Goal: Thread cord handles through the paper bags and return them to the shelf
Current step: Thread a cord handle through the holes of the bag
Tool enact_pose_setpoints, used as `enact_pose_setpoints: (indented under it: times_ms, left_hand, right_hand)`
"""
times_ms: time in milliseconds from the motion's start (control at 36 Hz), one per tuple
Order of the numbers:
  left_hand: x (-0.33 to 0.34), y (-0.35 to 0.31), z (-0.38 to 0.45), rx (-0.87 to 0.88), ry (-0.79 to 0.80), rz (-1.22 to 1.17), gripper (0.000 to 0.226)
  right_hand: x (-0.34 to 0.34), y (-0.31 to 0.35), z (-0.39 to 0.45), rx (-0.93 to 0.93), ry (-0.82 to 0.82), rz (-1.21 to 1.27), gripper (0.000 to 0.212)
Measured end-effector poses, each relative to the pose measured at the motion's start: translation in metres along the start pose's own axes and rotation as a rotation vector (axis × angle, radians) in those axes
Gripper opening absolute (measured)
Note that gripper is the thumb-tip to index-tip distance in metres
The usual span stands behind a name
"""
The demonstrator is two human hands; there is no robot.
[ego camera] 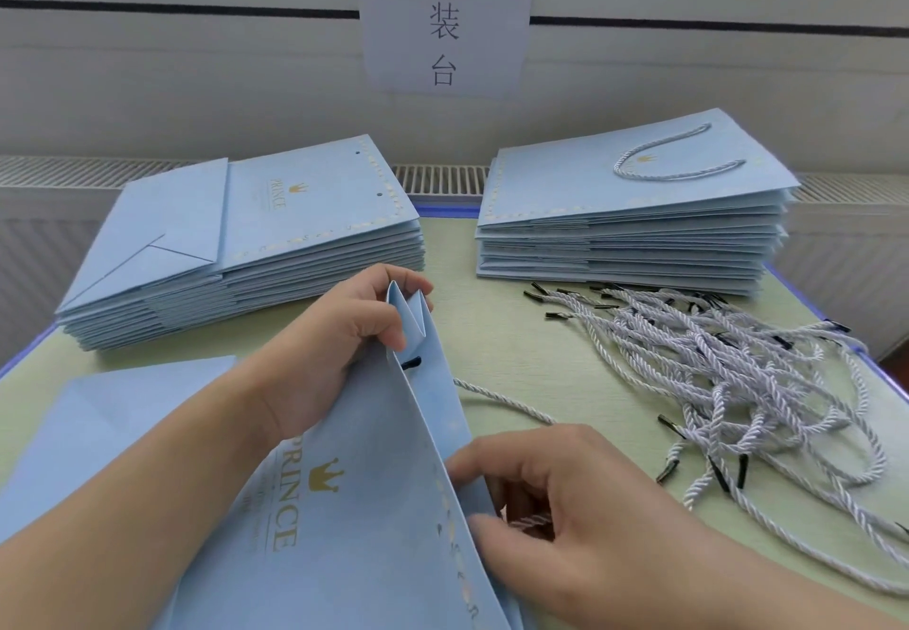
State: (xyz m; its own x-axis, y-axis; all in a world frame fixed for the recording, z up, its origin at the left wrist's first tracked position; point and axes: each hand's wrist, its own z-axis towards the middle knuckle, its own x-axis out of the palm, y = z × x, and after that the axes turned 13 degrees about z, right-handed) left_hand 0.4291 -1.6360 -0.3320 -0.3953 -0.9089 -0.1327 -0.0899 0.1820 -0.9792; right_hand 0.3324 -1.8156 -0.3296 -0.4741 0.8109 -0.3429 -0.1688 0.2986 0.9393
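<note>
Table (511, 285): a pale green top with a blue edge is seen, carrying everything below.
Left stack (246, 255): flat light-blue paper bags without handles are piled at about 10 o'clock from the table's middle; two punched holes are visible on the top bag.
Right stack (634, 221): bags are piled at about 1 o'clock; a white cord handle is seen looped on the top bag.
Held bag (354, 506): a light-blue bag printed "PRINCE" with a gold crown is held at 6 o'clock, its mouth lifted and angled toward 12 o'clock; a dark cord tip is seen poking through a hole near the upper corner.
Cord pile (728, 373): loose white twisted cords with black tips are heaped at 3 o'clock, just in front of the right stack.
Wall sign (445, 14): a white sheet with three dark characters is fixed at 12 o'clock.
Left hand (334, 349): the folded top corner of the held bag is pinched between curled fingers and thumb.
Right hand (551, 496): the bag's lower edge is gripped by curled fingers, and a white threaded cord (501, 401) is pinched beneath them, trailing toward 1 o'clock.
</note>
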Motion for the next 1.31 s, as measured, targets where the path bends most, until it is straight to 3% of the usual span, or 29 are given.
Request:
enact_pose_setpoints:
  times_ms: [278,500,750,889,1000,1111,1194,1306]
  left_hand:
    - [0.002,0.001,0.0,0.01,0.006,0.001,0.052]
    - [0.002,0.001,0.001,0.005,-0.006,0.039,0.05]
    - [0.001,0.001,0.002,-0.025,-0.051,0.046,0.048]
    - [0.0,0.002,0.003,-0.028,-0.047,0.065,0.048]
    - [0.002,0.002,0.003,-0.023,-0.041,0.087,0.049]
    - [0.001,0.002,0.002,-0.03,-0.034,0.074,0.051]
    - [0.0,0.004,0.0,-0.027,-0.023,0.105,0.053]
    - [0.001,0.004,-0.001,-0.029,-0.012,0.118,0.054]
  right_hand:
    - [0.008,-0.007,0.004,0.03,-0.052,-0.046,0.005]
    - [0.012,-0.015,0.001,-0.291,-0.2,-0.515,0.007]
    - [0.002,-0.007,0.007,-0.345,-0.074,0.064,0.008]
    - [-0.009,-0.008,0.008,-0.325,0.011,-0.148,0.003]
    - [-0.031,-0.006,0.006,-0.17,0.093,-0.298,0.023]
    - [-0.057,-0.007,0.003,-0.25,-0.052,-0.488,0.056]
    - [-0.068,-0.009,0.001,-0.165,-0.059,-0.661,0.083]
    - [-0.07,-0.01,0.004,-0.215,-0.148,-0.842,0.079]
